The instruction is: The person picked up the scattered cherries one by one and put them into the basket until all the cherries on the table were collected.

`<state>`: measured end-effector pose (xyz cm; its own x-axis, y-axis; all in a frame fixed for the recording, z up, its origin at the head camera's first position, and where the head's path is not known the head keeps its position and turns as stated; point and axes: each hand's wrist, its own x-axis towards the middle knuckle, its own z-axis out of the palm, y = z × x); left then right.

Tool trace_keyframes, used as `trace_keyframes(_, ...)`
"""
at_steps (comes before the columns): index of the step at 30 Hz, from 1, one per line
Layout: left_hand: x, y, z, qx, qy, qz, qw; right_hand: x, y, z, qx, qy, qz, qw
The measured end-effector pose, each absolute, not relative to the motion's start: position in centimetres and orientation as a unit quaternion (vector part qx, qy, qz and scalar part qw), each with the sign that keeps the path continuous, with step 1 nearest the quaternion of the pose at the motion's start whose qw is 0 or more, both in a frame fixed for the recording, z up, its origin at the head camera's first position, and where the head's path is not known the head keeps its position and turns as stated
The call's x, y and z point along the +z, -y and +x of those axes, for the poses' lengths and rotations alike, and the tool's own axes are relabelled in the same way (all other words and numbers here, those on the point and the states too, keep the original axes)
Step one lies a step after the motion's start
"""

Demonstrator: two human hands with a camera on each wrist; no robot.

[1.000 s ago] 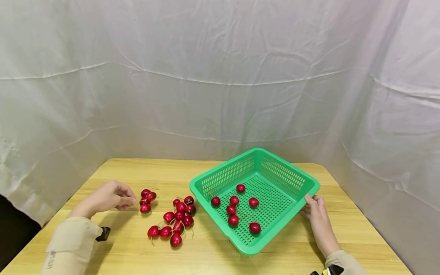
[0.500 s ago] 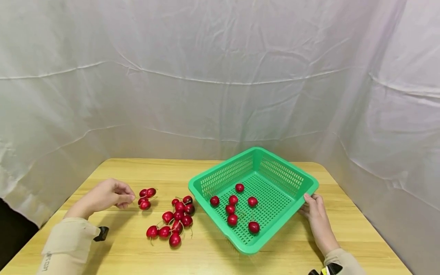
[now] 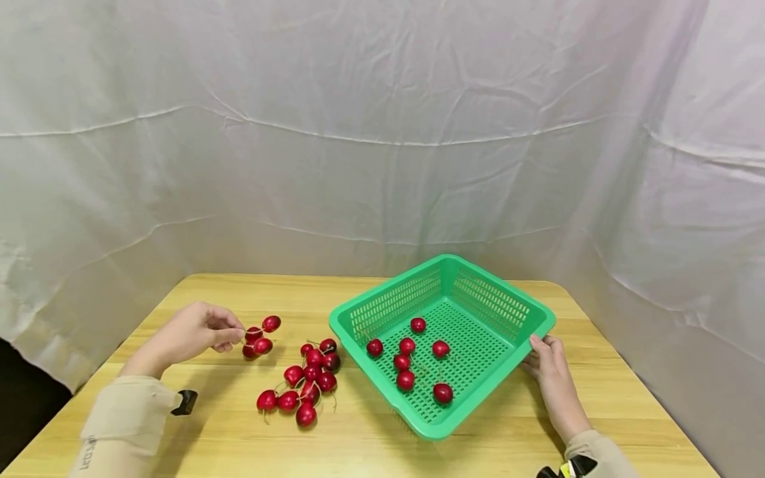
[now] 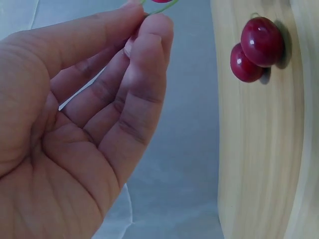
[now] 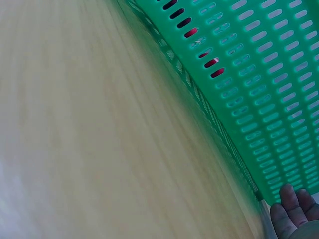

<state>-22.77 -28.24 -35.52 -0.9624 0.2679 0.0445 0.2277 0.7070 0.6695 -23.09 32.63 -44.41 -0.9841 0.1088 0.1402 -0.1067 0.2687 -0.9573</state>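
Thumb and forefinger of my left hand (image 3: pixel 197 332) pinch thin green stems, and a pair of red cherries (image 3: pixel 271 323) hangs from them above the table. In the left wrist view only a sliver of one held cherry (image 4: pixel 160 1) shows at the top edge; two other cherries (image 4: pixel 261 42) rest on the wood below. With its thumb over the rim and its fingers beneath, my right hand (image 3: pixel 552 375) grips a green plastic basket (image 3: pixel 478 358). Several cherries (image 3: pixel 441 349) lie on the basket's slotted floor. The right wrist view catches my right fingertips (image 5: pixel 287 194) against its outer wall.
A loose heap of cherries with stems (image 3: pixel 312 374) lies between my left hand and the basket. The wooden table (image 3: pixel 239 445) has pale hanging cloth (image 3: pixel 382 179) behind it and along both sides.
My left hand has moved slightly up and to the right, lifting two cherries by their stems from the small left group. The right hand and basket have hardly moved.
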Motion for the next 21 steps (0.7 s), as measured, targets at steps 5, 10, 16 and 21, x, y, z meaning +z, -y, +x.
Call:
trace_keyframes(5,-35.3,27.5,-22.9,0.348,-0.927,0.135,0.017,-44.6,-32.7,-23.2,0.616,0.782,-0.002,0.095)
trace_keyframes(10,-35.1,26.8,-23.0,0.349,-0.927,0.139,0.010,-44.8,-32.2,-23.2,0.625,0.775,-0.009,0.096)
trace_keyframes(16,-33.9,25.3,-23.5,0.351,-0.925,0.147,-0.005,-44.8,-32.0,-23.0,0.616,0.783,-0.013,0.087)
trace_keyframes(21,-32.5,23.6,-24.5,0.348,-0.924,0.159,-0.025,-44.4,-32.5,-22.9,0.605,0.791,-0.013,0.088)
